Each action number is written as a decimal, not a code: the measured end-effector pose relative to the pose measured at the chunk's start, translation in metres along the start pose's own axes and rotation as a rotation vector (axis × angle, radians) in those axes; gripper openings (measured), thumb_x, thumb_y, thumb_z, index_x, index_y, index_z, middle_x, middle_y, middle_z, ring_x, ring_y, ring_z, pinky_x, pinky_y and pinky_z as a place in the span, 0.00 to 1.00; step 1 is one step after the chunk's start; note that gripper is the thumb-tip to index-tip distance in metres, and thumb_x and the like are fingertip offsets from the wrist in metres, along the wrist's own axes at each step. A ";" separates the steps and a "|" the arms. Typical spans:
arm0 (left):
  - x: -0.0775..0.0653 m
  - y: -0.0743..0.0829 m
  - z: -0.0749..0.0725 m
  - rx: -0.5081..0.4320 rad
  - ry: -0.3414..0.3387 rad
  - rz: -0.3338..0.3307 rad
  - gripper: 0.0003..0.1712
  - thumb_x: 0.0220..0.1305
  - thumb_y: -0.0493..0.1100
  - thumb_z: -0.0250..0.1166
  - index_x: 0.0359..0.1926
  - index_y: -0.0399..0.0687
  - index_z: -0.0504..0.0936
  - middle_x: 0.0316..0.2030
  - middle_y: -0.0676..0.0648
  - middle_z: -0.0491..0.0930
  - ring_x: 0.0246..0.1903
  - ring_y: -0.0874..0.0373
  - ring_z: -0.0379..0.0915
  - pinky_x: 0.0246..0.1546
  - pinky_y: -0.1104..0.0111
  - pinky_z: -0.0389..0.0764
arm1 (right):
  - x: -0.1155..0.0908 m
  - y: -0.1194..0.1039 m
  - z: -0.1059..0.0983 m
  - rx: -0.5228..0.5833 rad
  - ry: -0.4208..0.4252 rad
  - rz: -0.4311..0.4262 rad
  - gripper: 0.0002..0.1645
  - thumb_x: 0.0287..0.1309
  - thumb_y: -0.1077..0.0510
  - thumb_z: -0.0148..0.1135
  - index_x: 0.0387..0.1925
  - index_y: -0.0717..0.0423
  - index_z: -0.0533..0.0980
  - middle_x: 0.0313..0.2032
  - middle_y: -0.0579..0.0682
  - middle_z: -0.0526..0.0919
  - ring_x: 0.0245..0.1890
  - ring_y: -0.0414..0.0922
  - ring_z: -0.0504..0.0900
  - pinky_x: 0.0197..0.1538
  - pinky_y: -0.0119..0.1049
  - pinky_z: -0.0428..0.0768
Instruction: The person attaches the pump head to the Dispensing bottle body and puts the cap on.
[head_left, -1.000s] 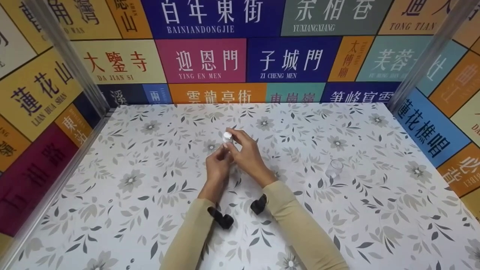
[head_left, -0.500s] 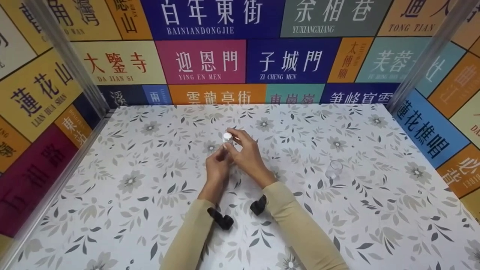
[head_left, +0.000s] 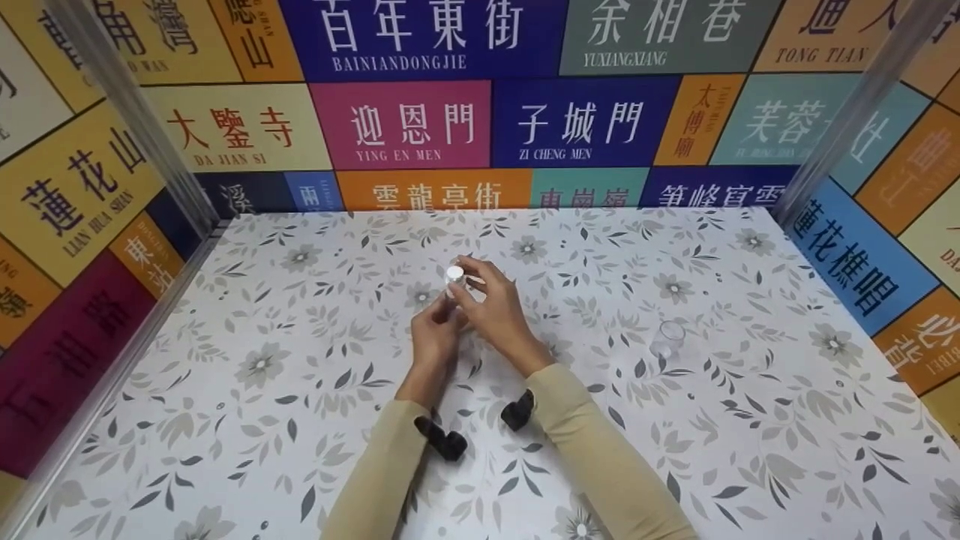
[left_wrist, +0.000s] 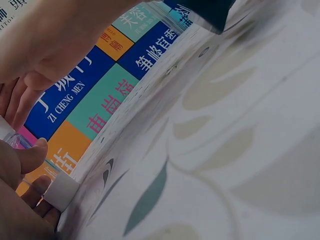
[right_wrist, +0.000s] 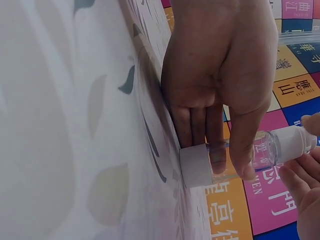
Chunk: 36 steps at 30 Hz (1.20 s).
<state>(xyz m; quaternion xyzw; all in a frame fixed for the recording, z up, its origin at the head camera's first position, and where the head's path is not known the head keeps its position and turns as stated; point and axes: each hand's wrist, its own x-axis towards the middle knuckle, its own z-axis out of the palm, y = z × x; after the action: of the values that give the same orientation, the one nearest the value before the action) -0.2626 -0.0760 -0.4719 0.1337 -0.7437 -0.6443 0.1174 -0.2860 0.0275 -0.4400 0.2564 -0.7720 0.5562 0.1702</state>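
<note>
A small clear bottle (right_wrist: 265, 152) with a white top (head_left: 455, 274) and a white base (left_wrist: 61, 191) stands upright between the two hands, its base at the tabletop. In the right wrist view, the left hand (right_wrist: 220, 75) grips the lower body, thumb on one side and fingers on the other. Higher up, the right hand (head_left: 491, 304) pinches the white top between thumb and fingers. From the head, the left hand (head_left: 436, 337) hides most of the bottle's body. A clear, cup-like piece (head_left: 667, 340) stands apart on the table to the right of the hands.
The table (head_left: 300, 442) wears a white cloth with grey leaves and flowers. Colourful sign-panel walls (head_left: 401, 124) enclose its back and sides, with clear posts (head_left: 847, 120) at the corners. Black camera mounts (head_left: 444, 439) sit at both wrists.
Both hands keep nearly the same place around the bottle. The right fingers shift slightly at the white top. The clear piece on the right has not moved.
</note>
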 end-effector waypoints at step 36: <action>0.001 0.000 0.000 -0.011 0.008 -0.001 0.28 0.62 0.30 0.64 0.64 0.35 0.75 0.58 0.35 0.81 0.61 0.45 0.77 0.65 0.60 0.77 | -0.002 0.000 0.000 -0.020 0.005 0.009 0.23 0.64 0.60 0.65 0.59 0.64 0.76 0.53 0.61 0.83 0.54 0.55 0.84 0.59 0.46 0.84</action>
<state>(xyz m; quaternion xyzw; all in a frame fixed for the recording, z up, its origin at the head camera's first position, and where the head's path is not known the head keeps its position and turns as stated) -0.2633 -0.0761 -0.4719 0.1361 -0.7398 -0.6478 0.1205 -0.2848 0.0282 -0.4412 0.2500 -0.7781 0.5498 0.1723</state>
